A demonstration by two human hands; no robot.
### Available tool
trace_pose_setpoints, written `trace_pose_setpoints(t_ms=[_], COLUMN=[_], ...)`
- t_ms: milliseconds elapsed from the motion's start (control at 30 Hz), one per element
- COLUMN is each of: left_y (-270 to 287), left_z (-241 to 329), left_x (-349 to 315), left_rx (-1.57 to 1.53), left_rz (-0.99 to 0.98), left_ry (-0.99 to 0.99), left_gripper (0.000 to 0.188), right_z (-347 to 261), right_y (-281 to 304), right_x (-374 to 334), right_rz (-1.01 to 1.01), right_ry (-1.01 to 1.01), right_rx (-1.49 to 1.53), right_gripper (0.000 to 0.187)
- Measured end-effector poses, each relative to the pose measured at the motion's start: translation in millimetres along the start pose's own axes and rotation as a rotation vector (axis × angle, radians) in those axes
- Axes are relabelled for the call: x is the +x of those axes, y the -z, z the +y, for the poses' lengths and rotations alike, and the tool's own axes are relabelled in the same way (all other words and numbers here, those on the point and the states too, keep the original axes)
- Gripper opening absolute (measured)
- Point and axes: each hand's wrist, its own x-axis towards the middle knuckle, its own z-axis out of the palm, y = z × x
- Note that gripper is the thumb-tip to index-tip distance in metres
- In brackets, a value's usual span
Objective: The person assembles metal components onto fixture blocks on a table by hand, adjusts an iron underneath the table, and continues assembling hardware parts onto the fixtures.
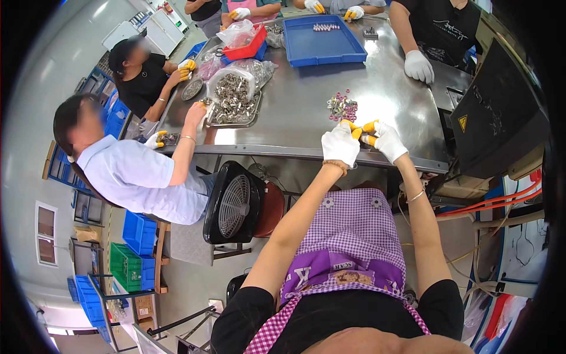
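Observation:
At the near edge of the metal table (277, 127), both my hands wear white gloves with yellow fingertips. My left hand (341, 144) is closed, its fingertips pinched together. Close beside it, my right hand (390, 141) is also closed, its yellow fingers pointing toward the left ones. Whatever is between the fingertips is too small and covered to make out. Just beyond my hands lies a small pile of metal parts with pink-red round pieces (343, 107).
A blue tray (321, 59) with small red-and-white pieces stands farther back. To the left, a metal tray (250, 121) holds heaped metal parts. Co-workers sit left and stand opposite; one gloved hand (419, 66) rests at right. A black machine (498, 112) and a black fan (233, 203) flank me.

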Motion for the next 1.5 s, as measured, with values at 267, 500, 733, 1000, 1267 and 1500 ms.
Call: trace_pose_setpoints(t_ms=[267, 500, 733, 1000, 1267, 1500], left_y=[-11, -7, 16, 27, -4, -8], left_z=[-14, -30, -22, -90, -66, -61], left_x=[9, 15, 4, 21, 83, 108], left_rx=[-0.028, -0.083, -0.098, -0.166, 0.143, 0.343], left_rz=[0.085, 0.126, 0.033, 0.133, 0.088, -0.057], left_ry=[-0.083, -0.314, -0.070, 0.180, -0.074, -0.258], left_gripper=[0.014, 0.016, 0.026, 0.026, 0.027, 0.026], right_z=[13, 14, -25, 29, 65, 63], right_y=[-2, -11, 8, 90, 111, 106], right_x=[6, -9, -29, -12, 22, 24], right_rz=[0.014, 0.242, 0.133, 0.489, 0.732, 0.703], right_ry=[0.056, 0.640, 0.352, -0.048, -0.250, -0.317], right_rx=[-0.082, -0.400, -0.588, -0.864, -1.060, -1.041], right_gripper=[0.024, 0.038, 0.044, 0.038, 0.038, 0.035])
